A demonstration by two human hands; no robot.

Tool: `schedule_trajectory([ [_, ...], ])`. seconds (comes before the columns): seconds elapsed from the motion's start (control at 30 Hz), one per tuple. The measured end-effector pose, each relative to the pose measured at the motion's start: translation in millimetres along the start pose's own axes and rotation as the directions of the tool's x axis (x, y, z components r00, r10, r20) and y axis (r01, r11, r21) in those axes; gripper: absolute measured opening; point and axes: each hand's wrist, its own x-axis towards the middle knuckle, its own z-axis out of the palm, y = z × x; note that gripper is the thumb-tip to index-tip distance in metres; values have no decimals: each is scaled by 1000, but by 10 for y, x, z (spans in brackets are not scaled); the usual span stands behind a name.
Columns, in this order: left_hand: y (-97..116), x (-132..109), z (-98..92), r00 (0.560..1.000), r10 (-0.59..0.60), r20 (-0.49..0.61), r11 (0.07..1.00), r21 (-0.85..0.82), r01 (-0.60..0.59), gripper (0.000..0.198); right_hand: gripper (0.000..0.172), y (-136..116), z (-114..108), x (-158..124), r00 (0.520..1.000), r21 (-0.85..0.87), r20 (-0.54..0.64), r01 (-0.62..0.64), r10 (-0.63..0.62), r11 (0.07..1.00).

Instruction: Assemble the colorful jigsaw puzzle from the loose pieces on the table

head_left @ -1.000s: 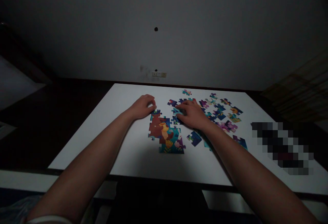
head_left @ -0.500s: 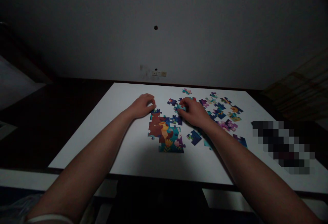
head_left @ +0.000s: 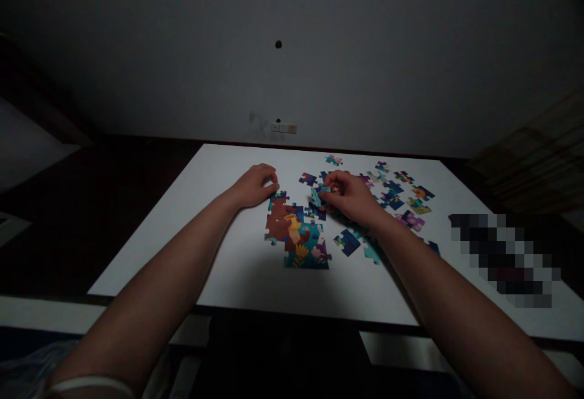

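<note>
An assembled jigsaw section [head_left: 292, 235] is recorded mid-surface [head_left: 159, 253], the left hand [head_left: 253, 186] resting at its upper edge. The hands are apart; a teal jigsaw piece [head_left: 317, 196] is pinched by the right hand [head_left: 351, 197]. Loose jigsaw pieces [head_left: 392, 192] are left unjoined toward the far right corner.

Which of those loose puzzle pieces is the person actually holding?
The teal jigsaw piece, pinched by the right hand. It is tilted in the fingers, off the surface, while the other loose pieces lie flat on the white table.
</note>
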Motion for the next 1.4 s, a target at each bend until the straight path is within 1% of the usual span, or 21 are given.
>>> schedule_trajectory([
  [0.13,-2,-2,-5,1000,4,-5,1000,-8,-4,14,38,-14,-5,-13,999,65,35,-40,38,997],
  [0.2,-2,-3,-9,1000,2,-6,1000,-13,-2,14,38,-12,-8,-15,999,72,39,-35,32,997],
  [0.33,-8,-3,-11,1000,9,-3,1000,-7,-9,14,52,1,-21,-11,998,27,60,29,-31,999],
  [0.47,-24,0,6,1000,3,-10,1000,-4,-3,12,45,13,-38,2,997,-56,62,46,-42,997],
  [0.57,-34,3,19,1000,-4,-16,1000,-2,4,10,46,17,-42,6,997,-78,64,44,-39,996],
  [0.77,-30,7,14,1000,17,-10,1000,-11,-17,11,45,26,-36,7,997,-43,60,58,-55,997],
  [0.87,-16,6,1,1000,21,-2,1000,-1,-21,12,41,24,-36,9,996,-33,75,54,-51,998],
  [1.07,-15,9,-8,1000,23,1,1000,4,-23,14,33,13,-56,14,993,-68,95,73,-66,995],
  [1.13,-25,13,-6,1000,25,-2,1000,3,-24,14,32,5,-60,6,992,-61,120,57,-49,996],
  [1.3,-50,19,-1,1000,31,3,1000,-1,-31,14,35,-7,-39,-32,973,-18,231,5,-1,1000],
  [1.4,-52,21,1,999,35,-1,999,1,-35,14,36,4,-22,-38,967,15,255,-22,18,1000],
])
